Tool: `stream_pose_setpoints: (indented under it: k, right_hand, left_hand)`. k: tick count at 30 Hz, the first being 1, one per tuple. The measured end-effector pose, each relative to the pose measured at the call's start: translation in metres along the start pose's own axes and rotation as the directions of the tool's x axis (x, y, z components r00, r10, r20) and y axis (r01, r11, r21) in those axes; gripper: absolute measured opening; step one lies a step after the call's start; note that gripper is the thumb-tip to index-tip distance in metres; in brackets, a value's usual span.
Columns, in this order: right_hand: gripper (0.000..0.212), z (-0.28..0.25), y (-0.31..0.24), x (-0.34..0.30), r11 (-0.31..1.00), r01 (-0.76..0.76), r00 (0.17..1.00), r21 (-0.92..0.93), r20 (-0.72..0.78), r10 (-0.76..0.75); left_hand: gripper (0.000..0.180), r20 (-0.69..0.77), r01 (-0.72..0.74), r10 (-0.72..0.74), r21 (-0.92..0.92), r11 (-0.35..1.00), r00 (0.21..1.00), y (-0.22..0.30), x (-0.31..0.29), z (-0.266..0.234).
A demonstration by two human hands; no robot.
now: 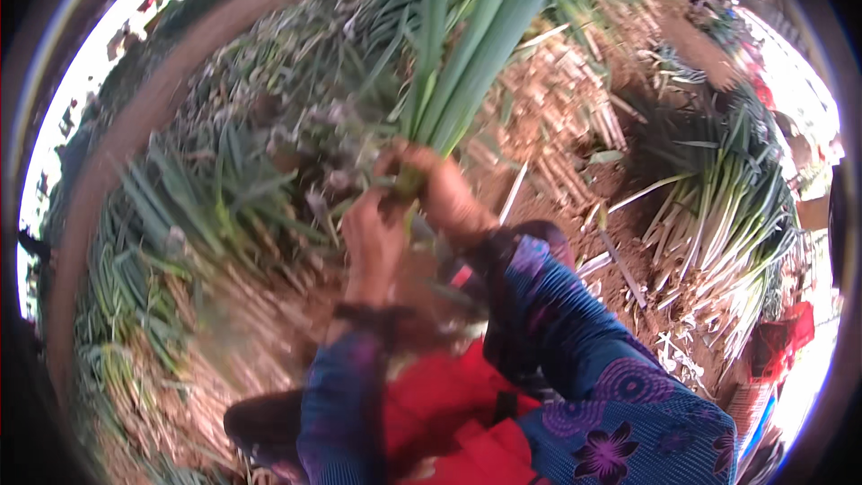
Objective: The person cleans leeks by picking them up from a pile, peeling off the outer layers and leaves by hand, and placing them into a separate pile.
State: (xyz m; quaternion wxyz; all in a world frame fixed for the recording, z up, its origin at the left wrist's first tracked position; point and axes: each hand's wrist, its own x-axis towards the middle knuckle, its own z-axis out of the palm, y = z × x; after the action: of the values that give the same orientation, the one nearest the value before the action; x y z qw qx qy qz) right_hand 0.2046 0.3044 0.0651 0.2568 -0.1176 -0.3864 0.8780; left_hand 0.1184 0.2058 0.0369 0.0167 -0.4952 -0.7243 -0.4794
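A large green onion (462, 72) stands up from my two hands, its several broad leaves fanning toward the top of the view. My right hand (442, 195) is closed around the base of the leaves. Just below and to its left, my left hand (373, 232) is closed on the lower part of the same green onion, its fingers blurred by motion. The hands are close together, and they hide much of the stalk between them.
Piled green onions lie to the left (215, 207). More bundles (557, 108) lie beyond my hands with pale stalks toward me. At right, a fanned heap (718, 198) rests on brown soil (628, 242). A red bag (779, 341) sits at the right edge.
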Motion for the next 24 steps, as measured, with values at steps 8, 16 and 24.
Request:
stream_pose_setpoints:
  k: [8, 16, 24]
  right_hand:
    - [0.033, -0.009, -0.003, 0.008, 0.974, 0.074, 0.938, 0.216, 0.316, -0.142]
    - [0.048, 0.013, 0.006, -0.003, 0.967, -0.037, 0.754, 0.254, 0.642, -0.139]
    - [0.046, -0.008, -0.003, -0.011, 0.998, -0.039, 0.775, 0.042, 0.632, 0.004]
  left_hand:
    - [0.014, 0.369, 0.619, -0.509, -0.59, 0.518, 0.778, -0.011, -0.014, -0.022]
    - [0.016, 0.405, 0.598, -0.44, -0.527, 0.604, 0.801, -0.057, -0.068, -0.012]
    - [0.035, 0.559, 0.629, -0.369, -0.771, 0.099, 0.743, 0.009, -0.075, -0.019]
